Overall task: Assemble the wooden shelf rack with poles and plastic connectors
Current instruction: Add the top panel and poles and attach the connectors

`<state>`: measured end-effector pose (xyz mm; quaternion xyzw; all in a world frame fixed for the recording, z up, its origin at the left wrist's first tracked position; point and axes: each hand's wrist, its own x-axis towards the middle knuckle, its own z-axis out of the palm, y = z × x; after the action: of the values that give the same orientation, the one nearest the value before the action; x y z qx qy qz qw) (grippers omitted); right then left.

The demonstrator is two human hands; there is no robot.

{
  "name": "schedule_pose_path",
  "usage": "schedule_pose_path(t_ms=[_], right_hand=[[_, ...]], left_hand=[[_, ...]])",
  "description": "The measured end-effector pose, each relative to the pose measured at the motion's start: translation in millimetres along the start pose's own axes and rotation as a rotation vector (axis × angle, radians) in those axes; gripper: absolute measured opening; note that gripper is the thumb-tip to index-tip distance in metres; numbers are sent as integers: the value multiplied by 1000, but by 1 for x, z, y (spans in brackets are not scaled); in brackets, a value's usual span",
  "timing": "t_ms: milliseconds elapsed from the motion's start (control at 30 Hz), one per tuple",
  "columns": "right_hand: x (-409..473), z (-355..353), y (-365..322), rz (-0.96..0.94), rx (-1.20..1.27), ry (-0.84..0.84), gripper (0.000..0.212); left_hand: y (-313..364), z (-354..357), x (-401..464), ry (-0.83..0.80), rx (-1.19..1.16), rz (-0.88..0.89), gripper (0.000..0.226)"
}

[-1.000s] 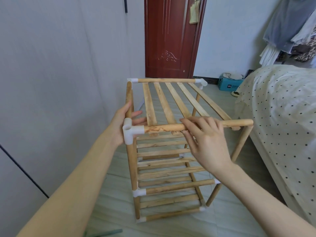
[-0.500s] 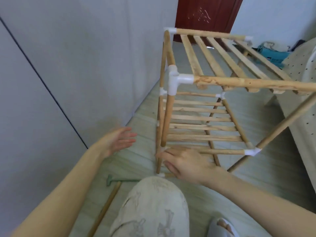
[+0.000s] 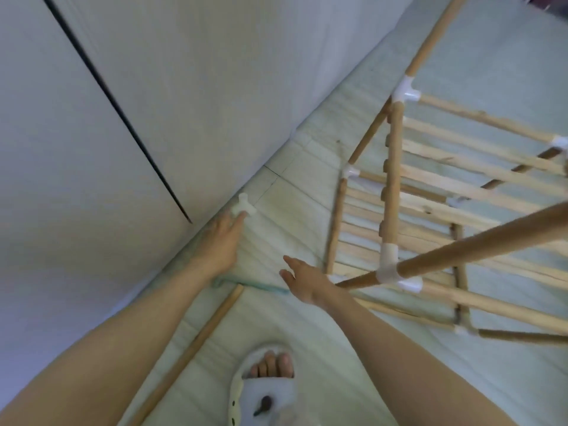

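- The wooden shelf rack (image 3: 430,192) stands on the pale floor (image 3: 295,186) at my right, a frame of round light-wood poles joined by white plastic connectors, with flat slats running across its tiers.
- One corner connector (image 3: 390,269) sits closest to me, with poles leaving it in several directions.
- A loose white plastic connector (image 3: 243,206) lies on the floor right where the floor meets the grey wall (image 3: 153,103), well left of the rack.
- My left hand (image 3: 221,241) stretches flat along the floor edge by the wall, fingers straight; its fingertips (image 3: 239,217) touch the loose connector without closing on it.
- My right hand (image 3: 302,279) hovers above the floor just beside the rack's near corner, fingers relaxed and spread, holding nothing.
- A loose wooden pole (image 3: 187,358) lies on the floor under my left forearm, running toward the near edge.
- A thin green tool (image 3: 255,285) lies on the floor between my wrists; its shape is blurred.
- My foot in a white slipper (image 3: 264,392) rests at the near edge of the floor.
- Bare floor lies open between the wall and the rack.
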<state>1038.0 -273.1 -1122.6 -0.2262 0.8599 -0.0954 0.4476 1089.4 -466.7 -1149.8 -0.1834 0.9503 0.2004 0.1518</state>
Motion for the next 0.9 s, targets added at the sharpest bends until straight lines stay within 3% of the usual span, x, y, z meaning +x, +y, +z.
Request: schedule_pose_path(t_ms=[167, 400, 467, 667, 767, 900], right_hand=[[28, 20, 20, 108, 14, -107, 60], [24, 26, 26, 140, 156, -99, 60], [16, 17, 24, 158, 241, -83, 59], [-35, -23, -7, 128, 507, 46, 40], [-82, -52, -32, 49, 654, 100, 33], [-156, -88, -63, -129, 685, 195, 34]], left_hand=[[4, -1, 52, -9, 173, 120, 79], [-6, 13, 59, 68, -20, 43, 32], [-7, 17, 46, 46, -122, -15, 28], [28, -24, -21, 230, -907, -179, 23], [57, -64, -59, 302, -1092, -99, 22], [92, -125, -108, 376, -1147, 76, 21]])
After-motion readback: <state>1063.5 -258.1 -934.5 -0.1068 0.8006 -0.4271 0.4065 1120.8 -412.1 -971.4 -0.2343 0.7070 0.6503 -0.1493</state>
